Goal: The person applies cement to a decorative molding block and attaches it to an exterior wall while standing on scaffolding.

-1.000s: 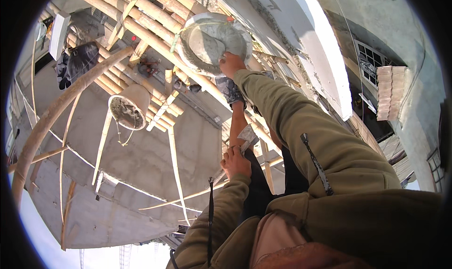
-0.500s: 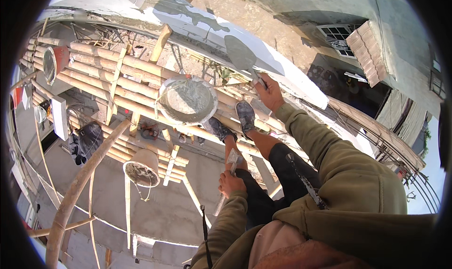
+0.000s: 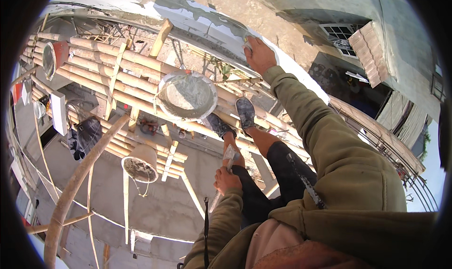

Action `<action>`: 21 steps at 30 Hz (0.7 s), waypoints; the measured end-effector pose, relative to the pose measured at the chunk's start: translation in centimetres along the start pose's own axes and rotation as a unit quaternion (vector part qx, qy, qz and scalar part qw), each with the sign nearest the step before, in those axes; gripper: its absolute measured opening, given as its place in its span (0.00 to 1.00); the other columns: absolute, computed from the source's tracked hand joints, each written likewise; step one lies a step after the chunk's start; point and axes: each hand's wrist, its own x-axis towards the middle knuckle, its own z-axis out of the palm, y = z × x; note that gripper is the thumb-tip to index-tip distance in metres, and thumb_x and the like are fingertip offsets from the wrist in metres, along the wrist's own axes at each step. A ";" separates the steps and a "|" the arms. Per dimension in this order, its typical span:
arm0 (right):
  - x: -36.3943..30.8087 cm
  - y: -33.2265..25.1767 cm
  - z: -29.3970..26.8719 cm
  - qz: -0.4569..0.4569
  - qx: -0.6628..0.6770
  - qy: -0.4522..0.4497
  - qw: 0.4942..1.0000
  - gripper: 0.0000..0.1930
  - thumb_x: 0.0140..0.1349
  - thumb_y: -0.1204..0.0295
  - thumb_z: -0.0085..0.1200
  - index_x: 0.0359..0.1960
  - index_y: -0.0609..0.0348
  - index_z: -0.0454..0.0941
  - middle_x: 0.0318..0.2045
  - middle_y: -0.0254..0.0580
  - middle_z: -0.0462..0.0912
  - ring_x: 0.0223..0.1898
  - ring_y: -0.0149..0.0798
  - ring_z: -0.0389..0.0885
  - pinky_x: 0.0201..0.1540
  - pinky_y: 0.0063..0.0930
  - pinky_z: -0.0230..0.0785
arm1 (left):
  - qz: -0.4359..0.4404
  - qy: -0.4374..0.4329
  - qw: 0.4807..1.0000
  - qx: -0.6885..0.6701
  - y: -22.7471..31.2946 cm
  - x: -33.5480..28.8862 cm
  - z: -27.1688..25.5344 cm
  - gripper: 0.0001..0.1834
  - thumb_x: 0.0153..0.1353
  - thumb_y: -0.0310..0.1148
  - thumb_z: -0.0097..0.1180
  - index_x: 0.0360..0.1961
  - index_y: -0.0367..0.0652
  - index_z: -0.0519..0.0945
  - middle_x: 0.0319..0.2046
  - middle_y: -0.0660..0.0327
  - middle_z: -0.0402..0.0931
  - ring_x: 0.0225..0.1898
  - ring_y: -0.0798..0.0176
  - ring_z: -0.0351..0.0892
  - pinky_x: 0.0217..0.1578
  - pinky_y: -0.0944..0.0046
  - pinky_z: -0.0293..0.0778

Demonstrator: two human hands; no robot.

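Observation:
My right hand [image 3: 260,57] reaches out to the top of a white block wall [image 3: 221,36] with wet grey mortar [image 3: 188,14] along it. Its fingers are closed round a trowel, of which only a small part [image 3: 247,44] shows; the blade is mostly hidden by hand and wall. My left hand [image 3: 227,180], near my knee, grips a small flat tool with a mortar-smeared blade [image 3: 230,155], like a scraper. Between the wall and my left hand, a wide round tub [image 3: 213,99] of grey mortar sits on the bamboo poles, in front of my feet.
I stand on a scaffold of bamboo poles [image 3: 136,87]. A red bucket [image 3: 60,52] lies tilted at its far left; a pale bucket [image 3: 146,158] with mortar hangs nearer. A thick slanting pole [image 3: 77,193] crosses the left side. Concrete floor [image 3: 174,203] lies far below.
My right hand has moved up and a little left onto the wall top, and the trowel blade has turned out of sight. The left hand has barely shifted.

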 end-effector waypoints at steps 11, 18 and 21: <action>-11.4 -9.8 10.9 -0.097 0.029 -0.268 0.958 0.20 0.66 0.68 0.55 0.59 0.57 0.75 0.42 0.52 0.81 0.44 0.56 0.83 0.45 0.51 0.78 | -0.030 -0.049 0.998 -0.023 -1.7 -0.4 1.2 0.15 0.66 0.35 0.54 0.53 0.46 0.76 0.51 0.57 0.76 0.57 0.50 0.74 0.57 0.45 0.67; -11.5 -14.6 24.7 0.119 0.035 -0.378 0.918 0.15 0.68 0.66 0.52 0.48 0.63 0.80 0.44 0.59 0.85 0.48 0.61 0.84 0.51 0.51 0.77 | -0.036 -0.062 0.997 -0.039 -0.9 -0.7 1.7 0.15 0.66 0.35 0.54 0.52 0.46 0.76 0.52 0.57 0.76 0.58 0.50 0.74 0.57 0.45 0.67; -12.8 -10.9 24.8 0.142 0.126 -0.318 0.929 0.18 0.70 0.61 0.52 0.45 0.66 0.81 0.44 0.62 0.86 0.47 0.62 0.84 0.51 0.50 0.76 | -0.018 -0.056 0.997 -0.047 -0.3 -0.6 1.6 0.15 0.66 0.35 0.54 0.53 0.47 0.76 0.51 0.57 0.76 0.57 0.50 0.74 0.57 0.45 0.68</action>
